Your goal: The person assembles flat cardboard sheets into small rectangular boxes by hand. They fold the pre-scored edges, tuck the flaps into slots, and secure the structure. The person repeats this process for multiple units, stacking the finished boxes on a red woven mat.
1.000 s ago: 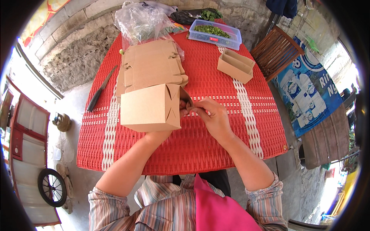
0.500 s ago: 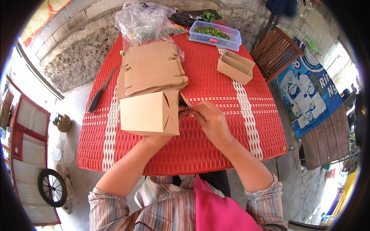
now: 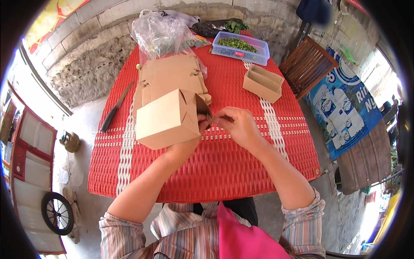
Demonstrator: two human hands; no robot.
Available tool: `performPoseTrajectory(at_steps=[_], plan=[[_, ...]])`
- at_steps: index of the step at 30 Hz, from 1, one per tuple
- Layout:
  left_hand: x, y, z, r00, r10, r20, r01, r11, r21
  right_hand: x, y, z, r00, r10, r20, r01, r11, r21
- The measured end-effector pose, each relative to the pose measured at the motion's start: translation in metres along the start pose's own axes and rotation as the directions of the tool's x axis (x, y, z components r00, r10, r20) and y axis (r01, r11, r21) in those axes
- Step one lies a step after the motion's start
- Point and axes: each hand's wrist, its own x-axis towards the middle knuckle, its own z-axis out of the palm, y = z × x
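With our right hand (image 3: 239,125), we pinch the flap (image 3: 203,107) between thumb and forefinger. With our left hand (image 3: 185,147), partly hidden, we clasp the box (image 3: 159,118) from below, fingertips at its right end beside the flap. We hold the box above the worktop (image 3: 215,172), at the near edge of the flat cardboard (image 3: 172,77). Knife (image 3: 114,110): left of the cardboard. Tray (image 3: 261,90): farther right. Tub (image 3: 254,58) with chopped greens (image 3: 239,44): beyond the tray.
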Motion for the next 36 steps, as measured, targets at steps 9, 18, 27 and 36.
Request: performPoseTrajectory(at_steps=[9,18,27,36], plan=[[0.009,-0.005,0.005,0.976,0.218,-0.021,-0.212,0.965,0.154,-0.001,0.007,0.016,0.983,-0.005,-0.185,0.018,0.997,0.070],[0.000,0.004,-0.001,0.998,0.064,0.007,-0.064,0.997,-0.033,-0.014,0.002,0.026,0.984,-0.060,-0.167,0.068,0.997,0.041],[-0.005,0.004,-0.001,0.994,0.109,0.016,-0.110,0.993,0.048,-0.018,-0.002,0.024,0.985,0.040,-0.169,-0.018,0.991,0.133],[-0.004,-0.003,-0.012,0.961,0.267,0.073,-0.275,0.896,0.349,-0.018,-0.010,0.035,0.971,-0.114,-0.209,0.128,0.990,0.054]])
